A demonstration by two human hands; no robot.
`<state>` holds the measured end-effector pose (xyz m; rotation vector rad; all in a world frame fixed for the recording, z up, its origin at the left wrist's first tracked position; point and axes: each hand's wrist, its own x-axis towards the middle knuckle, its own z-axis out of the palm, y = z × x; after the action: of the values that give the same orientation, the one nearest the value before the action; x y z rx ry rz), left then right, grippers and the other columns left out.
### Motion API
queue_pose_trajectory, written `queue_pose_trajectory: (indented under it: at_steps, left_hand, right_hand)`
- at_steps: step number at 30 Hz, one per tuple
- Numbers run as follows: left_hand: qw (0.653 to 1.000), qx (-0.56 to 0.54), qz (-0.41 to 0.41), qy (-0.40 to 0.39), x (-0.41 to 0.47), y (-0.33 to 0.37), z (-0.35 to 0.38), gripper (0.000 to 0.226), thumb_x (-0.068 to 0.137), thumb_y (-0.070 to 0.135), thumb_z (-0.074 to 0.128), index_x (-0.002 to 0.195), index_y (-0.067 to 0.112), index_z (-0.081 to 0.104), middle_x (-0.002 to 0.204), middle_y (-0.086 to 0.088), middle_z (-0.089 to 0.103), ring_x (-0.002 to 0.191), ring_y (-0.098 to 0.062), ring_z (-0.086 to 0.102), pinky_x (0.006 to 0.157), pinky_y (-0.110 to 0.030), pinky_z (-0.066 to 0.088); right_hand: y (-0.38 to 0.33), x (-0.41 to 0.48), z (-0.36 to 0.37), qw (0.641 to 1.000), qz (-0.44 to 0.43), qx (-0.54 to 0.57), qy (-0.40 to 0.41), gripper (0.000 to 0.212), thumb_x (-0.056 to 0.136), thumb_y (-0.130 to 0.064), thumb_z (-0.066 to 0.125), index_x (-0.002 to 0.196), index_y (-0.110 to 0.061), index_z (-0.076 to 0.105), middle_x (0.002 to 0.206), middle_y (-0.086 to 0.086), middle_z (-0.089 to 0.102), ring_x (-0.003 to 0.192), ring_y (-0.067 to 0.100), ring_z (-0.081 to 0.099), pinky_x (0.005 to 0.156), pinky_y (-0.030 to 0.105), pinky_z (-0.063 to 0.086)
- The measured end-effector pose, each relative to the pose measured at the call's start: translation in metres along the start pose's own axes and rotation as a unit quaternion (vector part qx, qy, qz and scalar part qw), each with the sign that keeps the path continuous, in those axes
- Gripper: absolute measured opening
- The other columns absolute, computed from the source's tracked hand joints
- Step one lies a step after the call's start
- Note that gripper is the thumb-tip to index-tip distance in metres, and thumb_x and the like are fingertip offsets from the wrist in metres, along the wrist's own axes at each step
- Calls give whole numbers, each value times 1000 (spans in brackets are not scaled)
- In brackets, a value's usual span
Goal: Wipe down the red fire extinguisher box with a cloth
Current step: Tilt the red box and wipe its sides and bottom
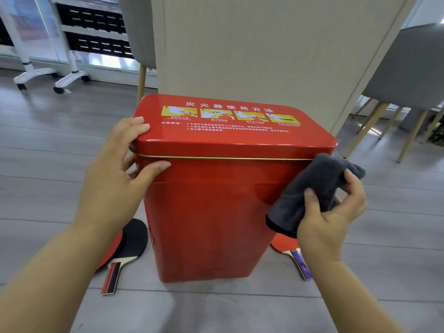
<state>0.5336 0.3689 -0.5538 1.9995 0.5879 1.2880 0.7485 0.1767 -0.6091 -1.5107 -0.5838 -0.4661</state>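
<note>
box (211,212) front: free | sides: paddles (125,246) on floor (both sides) | behind: panel (264,49) close

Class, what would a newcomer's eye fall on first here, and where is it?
The tall red fire extinguisher box stands mid-frame on the grey floor, yellow instruction panels on its lid. The left hand grips its upper left corner, and the right hand holds a dark grey cloth at its right edge. Table tennis paddles lie by its base on both sides.
</note>
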Motion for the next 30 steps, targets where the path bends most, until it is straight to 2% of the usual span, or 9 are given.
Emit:
queue_pose_trajectory:
  at_steps: [2,6,9,12,15,19,21,25,30]
  left_hand:
    - [1000,2,5,0,-1,1,1,54,73,26,68,121,34,44,129,30,40,104,24,44,84,0,43]
    - [1000,24,12,-5,-1,2,1,54,76,22,69,119,39,40,129,29,38,101,31,40,81,4,39]
    - [1000,23,2,-8,-2,4,0,52,77,28,66,120,42,40,129,34,36,98,32,41,78,5,39]
    - [1000,12,-14,-14,-3,7,-4,47,78,38,59,122,42,43,132,33,38,103,17,50,78,3,41]
    - [999,-5,-22,-30,-2,4,-11,35,86,40,53,119,48,46,135,31,40,101,-6,59,87,-10,48]
    - [999,11,-5,-48,3,-1,-17,32,92,36,41,115,59,45,130,41,39,116,1,51,100,-43,46]
    - [998,0,-5,-55,5,-4,-18,34,92,32,39,119,51,46,132,39,40,127,2,42,105,-42,42]
    - [997,42,22,-67,5,-8,-21,36,97,23,38,129,38,45,144,20,39,127,14,34,109,-16,30]
    - [995,46,2,-93,5,-9,-24,39,99,28,35,136,38,41,144,30,32,133,1,34,109,-39,37]
  right_hand:
    - [-3,5,-2,1000,9,-10,12,57,87,-8,58,138,-18,34,132,-1,31,126,5,36,106,25,38]
    - [-12,3,5,987,-121,-95,-44,57,86,-5,57,140,-6,38,129,5,26,127,8,31,112,29,30]
    - [-17,-7,19,956,-230,-160,-86,50,90,-12,54,138,-11,39,128,6,28,123,28,33,111,38,29]
    - [-23,-21,38,928,-308,-190,-95,41,96,-18,47,136,-12,38,127,6,29,117,30,35,110,33,28]
    - [-31,-36,63,919,-339,-190,-70,38,101,-22,42,138,-13,37,124,7,30,108,36,39,101,47,38]
    - [-41,-61,97,913,-363,-174,-65,55,88,-9,62,138,-16,39,123,7,29,108,38,40,98,49,41]
    - [-49,-77,116,906,-382,-176,-54,58,84,-11,67,136,-19,42,122,7,30,109,37,38,98,49,41]
    - [-50,-105,143,882,-422,-199,-65,41,93,-18,51,132,-29,45,119,5,31,111,32,38,89,50,44]
    - [-29,-110,136,858,-451,-228,-91,41,93,-19,47,132,-32,45,119,4,32,112,30,39,88,48,40]
